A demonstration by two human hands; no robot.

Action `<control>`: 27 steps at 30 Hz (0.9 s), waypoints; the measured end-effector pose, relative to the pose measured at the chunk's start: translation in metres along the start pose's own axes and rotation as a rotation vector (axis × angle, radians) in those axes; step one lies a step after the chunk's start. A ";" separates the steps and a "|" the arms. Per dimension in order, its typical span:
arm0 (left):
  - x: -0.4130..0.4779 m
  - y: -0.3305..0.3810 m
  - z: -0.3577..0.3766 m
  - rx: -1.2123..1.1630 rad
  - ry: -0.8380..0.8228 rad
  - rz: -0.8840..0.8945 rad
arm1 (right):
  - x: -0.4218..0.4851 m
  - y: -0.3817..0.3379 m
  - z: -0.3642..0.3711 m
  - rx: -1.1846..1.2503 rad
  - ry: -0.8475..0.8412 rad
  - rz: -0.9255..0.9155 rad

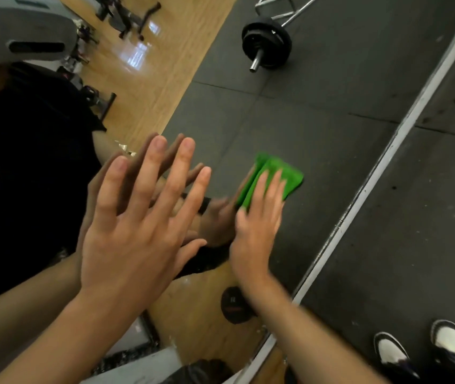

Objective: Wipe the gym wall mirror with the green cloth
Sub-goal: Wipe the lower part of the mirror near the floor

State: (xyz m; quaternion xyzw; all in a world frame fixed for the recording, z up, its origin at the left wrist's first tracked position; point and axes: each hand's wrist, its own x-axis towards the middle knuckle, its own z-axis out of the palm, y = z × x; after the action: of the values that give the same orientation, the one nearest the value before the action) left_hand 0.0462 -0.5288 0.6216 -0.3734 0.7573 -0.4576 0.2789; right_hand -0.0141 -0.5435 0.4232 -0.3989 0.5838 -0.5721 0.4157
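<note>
left hand [135, 217] flat on mirror [317, 120], right hand [257, 225] flat on green cloth [284, 176]

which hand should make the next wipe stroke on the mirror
Right. The right hand presses the green cloth flat against the mirror, fingers straight on top of it. The left hand is spread bare on the glass, beside the cloth, not touching it.
</note>
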 end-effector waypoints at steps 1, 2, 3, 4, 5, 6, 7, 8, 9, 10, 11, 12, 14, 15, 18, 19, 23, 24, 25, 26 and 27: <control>0.000 0.000 0.000 -0.004 0.001 0.002 | -0.035 0.008 0.005 -0.010 -0.065 -0.002; 0.000 0.000 0.001 -0.007 0.005 0.001 | -0.060 0.015 0.008 -0.021 -0.118 0.001; 0.000 0.000 0.001 -0.009 0.011 -0.001 | -0.071 0.021 0.008 -0.036 -0.151 0.001; -0.001 0.000 0.001 -0.011 0.015 -0.002 | -0.065 0.023 0.005 -0.032 -0.163 0.007; -0.001 0.000 0.001 -0.013 0.017 -0.003 | -0.046 0.020 0.001 -0.024 -0.150 0.014; -0.001 0.000 0.001 -0.018 0.016 -0.005 | -0.018 0.013 -0.007 -0.011 -0.112 0.012; 0.000 0.000 0.001 -0.023 0.013 -0.006 | 0.017 0.003 -0.015 0.005 -0.064 0.002; 0.001 0.000 0.000 -0.032 0.011 -0.006 | 0.055 -0.008 -0.026 0.023 -0.017 -0.003; 0.002 0.000 -0.001 -0.037 0.006 -0.003 | 0.090 -0.019 -0.036 0.043 0.022 -0.008; 0.001 0.000 -0.001 -0.035 -0.001 -0.002 | 0.116 -0.028 -0.044 0.069 0.061 -0.021; 0.001 0.000 0.000 -0.032 -0.007 0.000 | 0.132 -0.037 -0.047 0.098 0.090 -0.037; 0.000 0.000 0.000 -0.039 -0.007 0.003 | 0.137 -0.042 -0.046 0.106 0.112 -0.055; 0.000 0.000 0.000 -0.058 0.001 0.003 | 0.117 -0.041 -0.033 0.057 0.128 -0.064; 0.000 0.000 -0.001 -0.057 0.005 -0.002 | 0.095 -0.033 -0.024 0.032 0.099 -0.065; 0.000 0.000 0.001 -0.044 -0.003 0.005 | -0.005 -0.001 -0.005 -0.005 -0.092 -0.105; 0.000 0.000 0.001 -0.052 -0.002 0.005 | -0.039 0.008 -0.003 -0.015 -0.170 -0.101; 0.000 -0.001 0.003 -0.071 0.009 -0.008 | -0.062 0.009 -0.010 0.020 -0.289 -0.058; 0.001 -0.001 0.002 -0.075 0.005 -0.004 | -0.039 0.001 -0.013 0.027 -0.241 -0.074; 0.001 -0.001 0.003 -0.080 0.004 -0.001 | -0.008 -0.009 -0.018 0.035 -0.179 -0.083; 0.002 -0.001 0.003 -0.083 0.005 -0.004 | 0.027 -0.019 -0.023 0.052 -0.115 -0.082; 0.001 0.000 0.003 -0.082 0.004 -0.008 | 0.062 -0.029 -0.030 0.069 -0.049 -0.082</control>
State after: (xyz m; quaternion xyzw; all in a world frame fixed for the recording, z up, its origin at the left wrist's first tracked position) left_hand 0.0477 -0.5312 0.6207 -0.3865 0.7744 -0.4281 0.2599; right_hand -0.0634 -0.5930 0.4503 -0.4219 0.5365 -0.5985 0.4194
